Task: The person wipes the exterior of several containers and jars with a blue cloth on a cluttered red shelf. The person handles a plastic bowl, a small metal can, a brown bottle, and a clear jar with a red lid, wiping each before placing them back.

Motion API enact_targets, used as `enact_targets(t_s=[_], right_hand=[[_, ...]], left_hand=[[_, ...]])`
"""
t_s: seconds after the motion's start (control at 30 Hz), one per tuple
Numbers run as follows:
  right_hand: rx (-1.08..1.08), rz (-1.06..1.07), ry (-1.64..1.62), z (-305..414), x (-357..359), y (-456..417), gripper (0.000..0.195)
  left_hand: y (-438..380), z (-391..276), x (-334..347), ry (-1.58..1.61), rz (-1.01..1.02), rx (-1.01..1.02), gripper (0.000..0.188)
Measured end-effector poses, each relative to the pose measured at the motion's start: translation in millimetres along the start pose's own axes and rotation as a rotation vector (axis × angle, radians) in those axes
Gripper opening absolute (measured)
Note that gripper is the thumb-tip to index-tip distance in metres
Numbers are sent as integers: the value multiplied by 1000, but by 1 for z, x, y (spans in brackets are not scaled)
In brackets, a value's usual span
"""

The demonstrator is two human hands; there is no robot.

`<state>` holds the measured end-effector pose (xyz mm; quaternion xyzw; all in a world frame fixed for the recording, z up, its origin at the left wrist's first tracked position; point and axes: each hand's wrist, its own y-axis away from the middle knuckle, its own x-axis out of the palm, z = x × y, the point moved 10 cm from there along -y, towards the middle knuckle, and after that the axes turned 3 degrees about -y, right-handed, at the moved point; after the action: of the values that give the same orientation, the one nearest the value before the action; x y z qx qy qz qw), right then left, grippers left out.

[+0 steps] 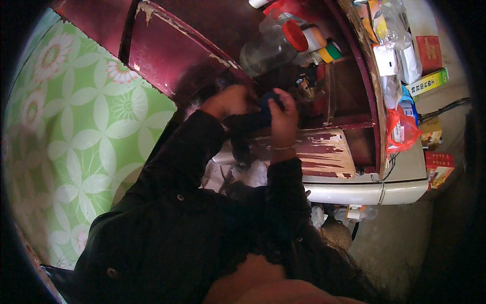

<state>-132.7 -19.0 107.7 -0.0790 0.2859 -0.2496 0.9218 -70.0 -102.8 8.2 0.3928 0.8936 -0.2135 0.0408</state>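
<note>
A dark blue, soft-looking item (264, 103), probably cloth, is between my two hands in front of an open dark red wooden cabinet (357, 72). My right hand (283, 112) has its fingers curled around the right side of this item. At the item's left side, my left hand (233, 100) is bent inward with its fingertips in shadow, and it seems to grip the item too. A dark part (241, 146) hangs below the hands; whether it belongs to the same item is too dim to tell.
Inside the cabinet lie a clear jar with a red lid (295, 36) and a container with a green and yellow lid (331, 52). A peeling wooden panel (326, 152) juts out at right. Bags and boxes, including a red plastic bag (402, 129), crowd beyond. Green floral sheeting (87, 125) spans the left.
</note>
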Motion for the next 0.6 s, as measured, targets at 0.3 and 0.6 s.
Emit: enact_targets(t_s=[0.3,0.6], right_hand=[[-103,116,-83,21,28,-1,32],[-24,-213,11,17,-9,-65,52]], left_hand=[[5,5,-5,-6,-135,-165,37],[18,0,-56,-148,-553,-33,36]])
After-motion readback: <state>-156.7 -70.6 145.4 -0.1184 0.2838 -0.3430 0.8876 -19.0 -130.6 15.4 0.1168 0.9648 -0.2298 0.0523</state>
